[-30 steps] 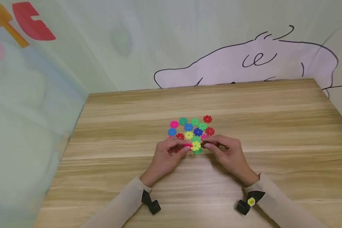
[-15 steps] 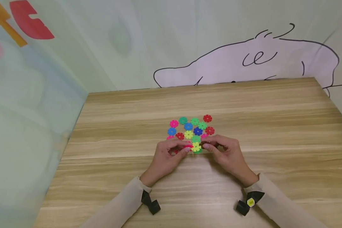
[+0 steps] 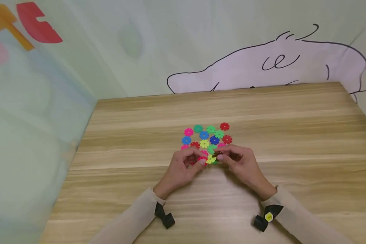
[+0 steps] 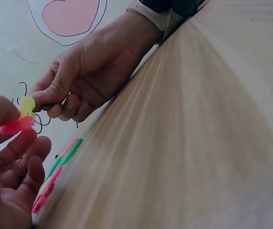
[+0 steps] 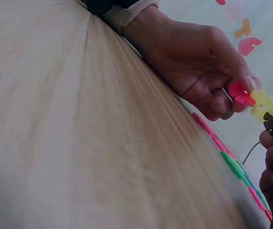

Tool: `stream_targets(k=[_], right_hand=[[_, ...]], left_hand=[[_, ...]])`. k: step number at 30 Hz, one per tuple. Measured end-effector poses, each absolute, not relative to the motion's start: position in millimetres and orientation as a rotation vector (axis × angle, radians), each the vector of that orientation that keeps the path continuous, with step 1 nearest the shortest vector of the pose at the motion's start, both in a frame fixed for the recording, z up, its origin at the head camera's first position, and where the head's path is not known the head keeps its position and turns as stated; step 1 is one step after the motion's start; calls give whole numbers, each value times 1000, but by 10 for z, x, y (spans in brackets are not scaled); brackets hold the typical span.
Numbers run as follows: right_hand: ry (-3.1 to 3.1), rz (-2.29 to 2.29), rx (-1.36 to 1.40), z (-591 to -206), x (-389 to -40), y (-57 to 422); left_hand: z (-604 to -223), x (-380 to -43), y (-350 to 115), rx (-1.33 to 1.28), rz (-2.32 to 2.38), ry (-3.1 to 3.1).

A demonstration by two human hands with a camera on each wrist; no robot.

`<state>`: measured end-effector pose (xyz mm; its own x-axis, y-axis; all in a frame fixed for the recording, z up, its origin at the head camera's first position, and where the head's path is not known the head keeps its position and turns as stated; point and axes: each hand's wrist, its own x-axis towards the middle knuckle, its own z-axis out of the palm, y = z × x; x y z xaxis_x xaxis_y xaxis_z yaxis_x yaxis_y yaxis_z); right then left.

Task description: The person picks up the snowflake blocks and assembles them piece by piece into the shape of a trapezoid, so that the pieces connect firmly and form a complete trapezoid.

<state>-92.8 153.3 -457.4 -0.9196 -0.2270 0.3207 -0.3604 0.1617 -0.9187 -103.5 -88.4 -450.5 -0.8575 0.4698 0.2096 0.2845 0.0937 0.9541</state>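
My left hand [image 3: 181, 169] pinches a pink-red snowflake disc [image 5: 239, 93] between thumb and fingers. Across from it, my right hand [image 3: 244, 167] pinches a dark brown snowflake disc [image 5: 269, 121]. Between the two is a yellow snowflake disc [image 5: 262, 104], which meets the pink-red one on one side and the brown one on the other. In the left wrist view the three are held up off the tabletop, and my fingers partly cover the pink-red and brown discs. Their slots are too small to make out where they meet.
Just beyond my hands, several loose snowflake discs lie flat on the wooden table [image 3: 140, 128], among them a blue one [image 3: 204, 135], a dark blue one [image 3: 214, 140] and a red one [image 3: 224, 126]. A wall with a cartoon drawing [image 3: 241, 71] stands along the far edge.
The brown disc has tilted and now overlaps the yellow disc's edge in the head view. My hands have drawn slightly closer together, and the pink-red disc shows more of its face.
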Motion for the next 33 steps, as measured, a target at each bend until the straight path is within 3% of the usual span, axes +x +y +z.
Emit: stream_targets(k=[15,25,33], right_hand=[[-2368,1859,628,-4579,-913,1453],[-2453,1317,392,-4602,-1107,1697],[-2600,1113,486,-4586,-1284,1807]], left_hand=[[-4488,-1059,-897,659,1784,2155],[-4482,-1043,-887,627,1836,2163],[-4480,-1053,-886,617,1824,2195]])
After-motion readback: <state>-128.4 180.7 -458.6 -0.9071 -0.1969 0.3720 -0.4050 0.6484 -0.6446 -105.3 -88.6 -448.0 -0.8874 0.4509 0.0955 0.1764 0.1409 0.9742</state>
